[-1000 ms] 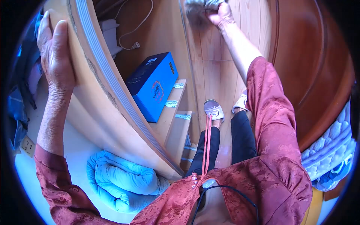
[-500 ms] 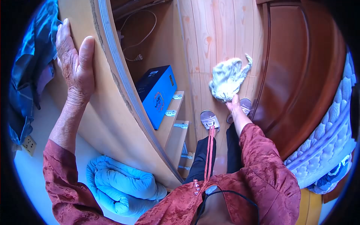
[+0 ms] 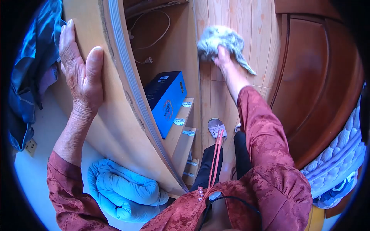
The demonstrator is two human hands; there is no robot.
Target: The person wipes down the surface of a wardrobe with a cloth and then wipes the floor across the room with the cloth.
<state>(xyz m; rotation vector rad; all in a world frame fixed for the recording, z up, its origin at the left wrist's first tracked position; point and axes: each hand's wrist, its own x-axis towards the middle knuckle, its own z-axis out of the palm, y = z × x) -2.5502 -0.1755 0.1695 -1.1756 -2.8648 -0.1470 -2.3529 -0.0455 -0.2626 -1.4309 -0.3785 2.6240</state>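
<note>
My left hand lies flat with its fingers stretched against the outer side of a wooden cabinet panel. It holds nothing. At the upper middle, my right hand grips a pale grey-green cloth, its fingers partly hidden by the fabric. The cloth is bunched, with one end trailing to the right, over the wood-plank floor beside the cabinet's edge.
A blue box sits on a shelf inside the cabinet, with a white cable behind it. A light-blue quilt lies lower left. Dark clothes hang far left. A brown wooden bed panel and quilted mattress stand right.
My right hand first came back toward my feet with the cloth, then moved forward and left with it. My left hand stays on the panel, which has shifted slightly right in view.
</note>
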